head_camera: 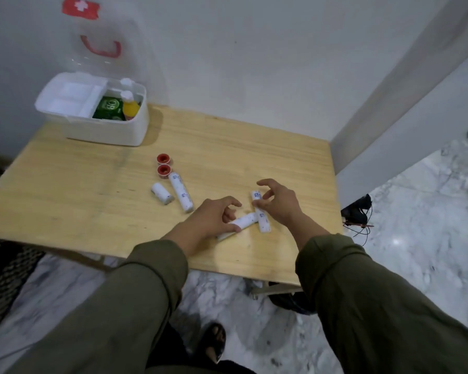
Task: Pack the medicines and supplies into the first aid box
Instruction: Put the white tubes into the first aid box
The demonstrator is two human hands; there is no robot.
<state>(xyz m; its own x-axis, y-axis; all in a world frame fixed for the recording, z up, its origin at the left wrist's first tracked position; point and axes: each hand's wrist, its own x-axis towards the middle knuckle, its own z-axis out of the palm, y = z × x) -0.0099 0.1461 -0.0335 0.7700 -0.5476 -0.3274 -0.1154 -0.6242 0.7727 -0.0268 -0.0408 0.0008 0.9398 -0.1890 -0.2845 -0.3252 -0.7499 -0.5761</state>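
Left hand (214, 217) curled loosely over one white roll (239, 224), fingertips touching it, not clearly gripping. Right hand (277, 202) spread and relaxed, thumb resting on a second roll (260, 211) that crosses the end of the first. Just beyond the left fingers, a long roll (181, 192) and a short roll (161, 193) lying side by side; past those, two red-capped tape spools (163, 164) touching. Far off at the back left corner of the wooden table (79, 190), first aid box (97, 114) standing open with a green pack (109, 107) and a yellow bottle (130, 105) inside.
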